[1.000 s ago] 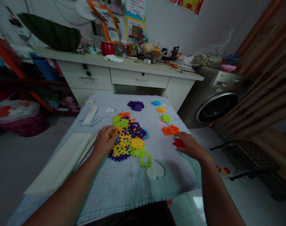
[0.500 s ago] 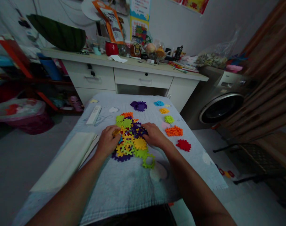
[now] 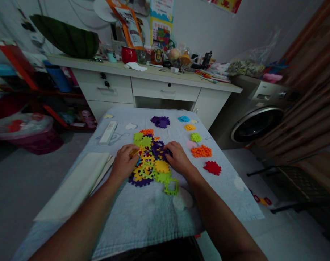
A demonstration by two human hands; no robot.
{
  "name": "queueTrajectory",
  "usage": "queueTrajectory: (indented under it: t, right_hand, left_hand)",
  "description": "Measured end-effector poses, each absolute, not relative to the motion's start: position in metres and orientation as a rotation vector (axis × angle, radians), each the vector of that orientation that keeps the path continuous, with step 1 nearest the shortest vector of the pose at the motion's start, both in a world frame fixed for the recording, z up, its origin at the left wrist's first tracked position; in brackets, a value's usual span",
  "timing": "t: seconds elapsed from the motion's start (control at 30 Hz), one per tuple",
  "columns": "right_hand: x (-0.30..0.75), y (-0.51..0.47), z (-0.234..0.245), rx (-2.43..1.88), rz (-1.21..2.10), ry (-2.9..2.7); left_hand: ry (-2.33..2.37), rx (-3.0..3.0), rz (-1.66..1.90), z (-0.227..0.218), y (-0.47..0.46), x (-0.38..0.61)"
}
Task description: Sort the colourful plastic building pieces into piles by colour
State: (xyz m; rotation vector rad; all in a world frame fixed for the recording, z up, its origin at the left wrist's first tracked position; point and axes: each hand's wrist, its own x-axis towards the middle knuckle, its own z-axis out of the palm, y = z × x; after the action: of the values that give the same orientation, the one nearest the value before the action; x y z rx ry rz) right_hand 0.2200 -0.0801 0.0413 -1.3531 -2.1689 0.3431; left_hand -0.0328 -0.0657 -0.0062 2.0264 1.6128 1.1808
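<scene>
Left hand [image 3: 124, 162] has fingers clamped on a yellow piece [image 3: 133, 153]; right hand [image 3: 179, 156], at purple gears [image 3: 157, 146], grip I cannot tell. Toward nine o'clock, a pink bin [image 3: 37, 143] holds something red [image 3: 15, 125].

You can make out no word, brand or number for certain. Facing you, the blue, white and yellow paper wall poster [image 3: 162, 16] bears small, illegible characters; the brown glass jar's label [image 3: 158, 54] and the printing on the orange-and-white pouch [image 3: 130, 27] are too blurred to read.
</scene>
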Motion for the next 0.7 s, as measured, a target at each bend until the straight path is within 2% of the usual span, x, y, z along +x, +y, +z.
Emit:
queueTrajectory:
  t: [0.7]
  right_hand:
    - [0.2290,-0.0757,0.0360,-1.293,0.499,-1.900]
  left_hand:
    - [1.601,2.010,1.193,-0.0054,-0.0661,-0.0328]
